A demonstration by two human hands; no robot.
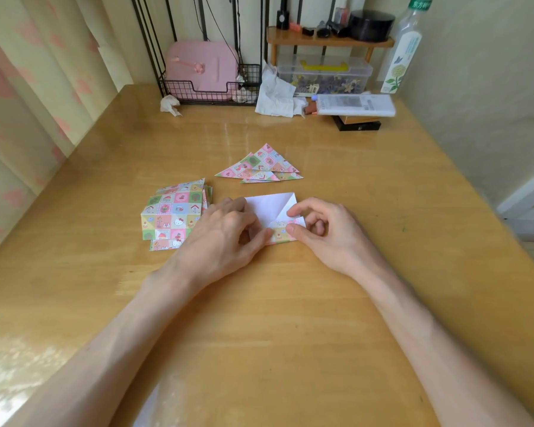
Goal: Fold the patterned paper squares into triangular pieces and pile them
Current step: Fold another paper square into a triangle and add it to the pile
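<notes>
A patterned paper square (269,208) lies white side up in the middle of the wooden table (290,303), its near corner folded over to show the print. My left hand (225,232) pinches that folded part from the left. My right hand (321,229) pinches it from the right between thumb and forefinger. Left of my hands sits a stack of unfolded patterned squares (173,214). Behind the sheet lies a small pile of folded patterned triangles (261,166).
At the table's back stand a black wire rack (210,90) with a pink case, crumpled white tissue (275,94), a clear plastic box (324,73), a white packet (355,104) on a dark box, and a tall bottle (403,47). Curtains hang left.
</notes>
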